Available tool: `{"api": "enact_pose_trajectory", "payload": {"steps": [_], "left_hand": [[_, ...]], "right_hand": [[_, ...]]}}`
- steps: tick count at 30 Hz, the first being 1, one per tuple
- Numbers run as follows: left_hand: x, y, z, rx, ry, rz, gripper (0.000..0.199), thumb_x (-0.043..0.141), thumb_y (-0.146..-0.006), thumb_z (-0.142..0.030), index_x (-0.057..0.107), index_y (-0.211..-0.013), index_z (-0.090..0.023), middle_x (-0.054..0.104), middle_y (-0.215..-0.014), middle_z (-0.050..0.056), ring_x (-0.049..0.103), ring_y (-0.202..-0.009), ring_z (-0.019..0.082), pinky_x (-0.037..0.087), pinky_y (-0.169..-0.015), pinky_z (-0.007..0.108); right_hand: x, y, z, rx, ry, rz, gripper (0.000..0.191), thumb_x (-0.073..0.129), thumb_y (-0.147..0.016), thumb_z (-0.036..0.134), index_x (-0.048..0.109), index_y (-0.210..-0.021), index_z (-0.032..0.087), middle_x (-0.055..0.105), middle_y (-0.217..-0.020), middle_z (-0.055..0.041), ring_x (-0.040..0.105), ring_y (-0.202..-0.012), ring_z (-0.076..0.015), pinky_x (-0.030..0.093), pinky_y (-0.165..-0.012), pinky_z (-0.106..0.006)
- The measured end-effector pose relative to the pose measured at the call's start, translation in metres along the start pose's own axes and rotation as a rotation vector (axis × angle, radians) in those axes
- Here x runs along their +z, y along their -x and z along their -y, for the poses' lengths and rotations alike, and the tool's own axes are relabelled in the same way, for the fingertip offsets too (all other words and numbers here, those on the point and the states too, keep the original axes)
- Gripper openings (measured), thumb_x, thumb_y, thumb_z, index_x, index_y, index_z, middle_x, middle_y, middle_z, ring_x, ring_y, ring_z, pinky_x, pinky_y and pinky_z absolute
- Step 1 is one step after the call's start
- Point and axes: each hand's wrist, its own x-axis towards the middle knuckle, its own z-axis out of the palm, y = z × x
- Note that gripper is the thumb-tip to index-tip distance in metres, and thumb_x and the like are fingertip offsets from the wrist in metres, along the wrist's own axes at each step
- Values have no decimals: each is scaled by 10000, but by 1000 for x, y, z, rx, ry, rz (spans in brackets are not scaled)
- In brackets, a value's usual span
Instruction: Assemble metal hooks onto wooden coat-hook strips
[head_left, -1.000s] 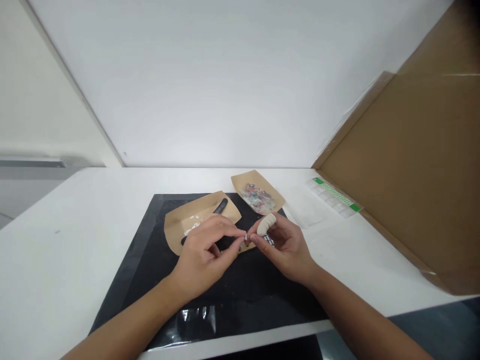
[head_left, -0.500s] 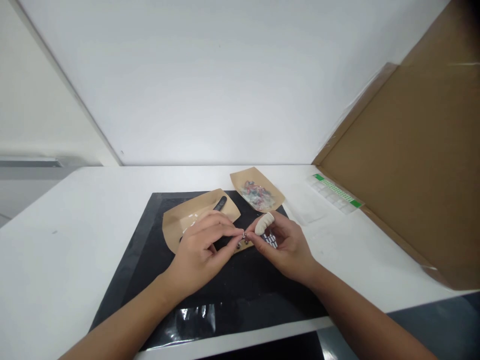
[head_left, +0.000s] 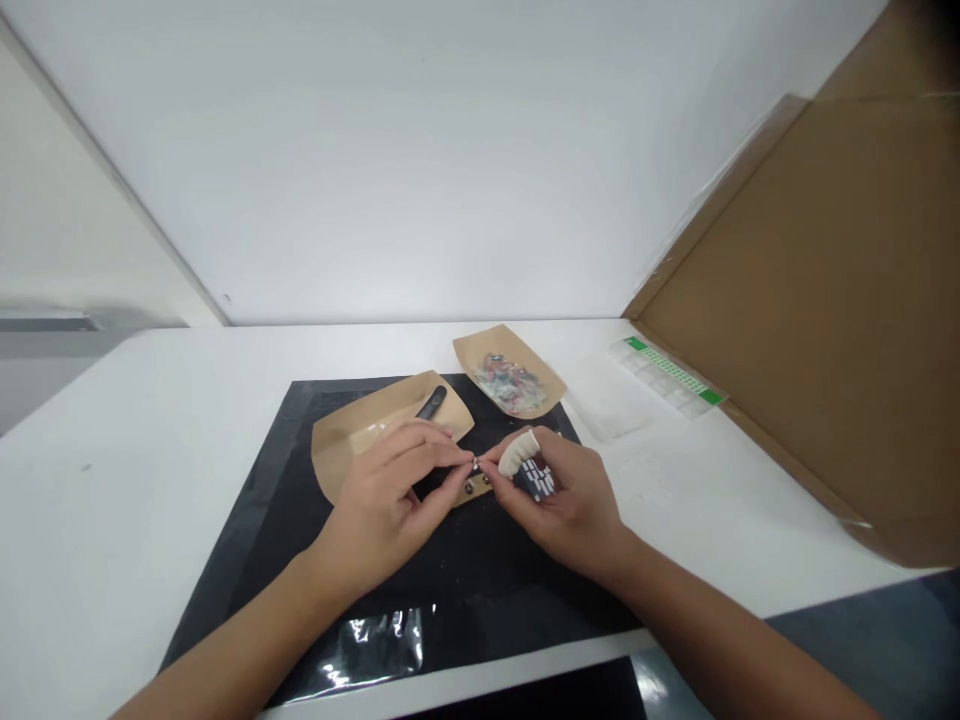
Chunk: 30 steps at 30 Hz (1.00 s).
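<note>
Over the black mat (head_left: 510, 600), my left hand (head_left: 386, 495) pinches a tiny shiny metallic piece (head_left: 476, 463) between thumb and index finger. My right hand (head_left: 574, 500) meets it there, its thumb and index fingertip closed on the same small piece. A cream ribbed finger cot (head_left: 519, 453) covers a finger of the right hand. Beside that hand's palm is a dark item with white rectangles (head_left: 535, 480), partly hidden by the fingers. Just below the fingertips lies a small tan strip (head_left: 466, 495) bearing shiny round bits.
Behind my left hand sits a brown paper tray (head_left: 337, 440) with a black-handled tool (head_left: 432, 402) and small white pieces. Another paper tray (head_left: 480, 345) holds small clear packets. A clear case with green labels (head_left: 671, 375) lies near the cardboard panel (head_left: 840, 330) at right.
The whole view has shifted slightly, so hands and trays appear a little further left. Both hands keep their pinch at the small shiny piece.
</note>
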Motion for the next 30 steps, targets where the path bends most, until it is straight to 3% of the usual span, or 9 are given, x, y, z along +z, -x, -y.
{"api": "enact_pose_trajectory", "payload": {"steps": [4, 7, 12, 21, 30], "left_hand": [[0, 1, 1, -5, 11, 16, 142, 686, -960, -129, 758, -1058, -202, 729, -1044, 84, 690, -1014, 197, 626, -729, 253], [0, 2, 0, -22, 27, 31, 167, 680, -954, -113, 761, -1070, -201, 726, -1061, 93, 687, -1014, 189, 536, -535, 156], [2, 4, -2, -75, 47, 20, 160, 687, -940, -119, 763, -1054, -201, 722, -1056, 95, 685, -1025, 189, 465, -430, 103], [3, 3, -5, -166, 47, 57, 106, 657, -964, -171, 744, -1016, -205, 717, -1041, 78, 687, -960, 163, 487, -460, 112], [5, 5, -6, -221, 16, 81, 81, 645, -961, -180, 697, -1007, -222, 693, -1032, 47, 686, -934, 164, 615, -758, 260]], "right_hand": [[1, 2, 2, -50, 69, -33, 178, 710, -930, 181, 590, -814, 242, 768, -870, 31, 705, -773, -165, 521, -727, -303], [1, 3, 2, -84, 114, -48, 184, 712, -923, 167, 574, -826, 241, 773, -884, 29, 698, -779, -170, 514, -735, -308], [1, 2, 0, -178, 165, -45, 177, 712, -922, 128, 582, -866, 235, 780, -911, 30, 694, -799, -161, 504, -769, -309], [2, 3, -2, -253, 163, -32, 191, 699, -924, 98, 569, -910, 238, 779, -952, 25, 700, -833, -149, 518, -772, -298], [3, 3, 1, -274, 185, -39, 181, 694, -936, 104, 570, -900, 231, 787, -958, 8, 704, -820, -154, 523, -745, -302]]}}
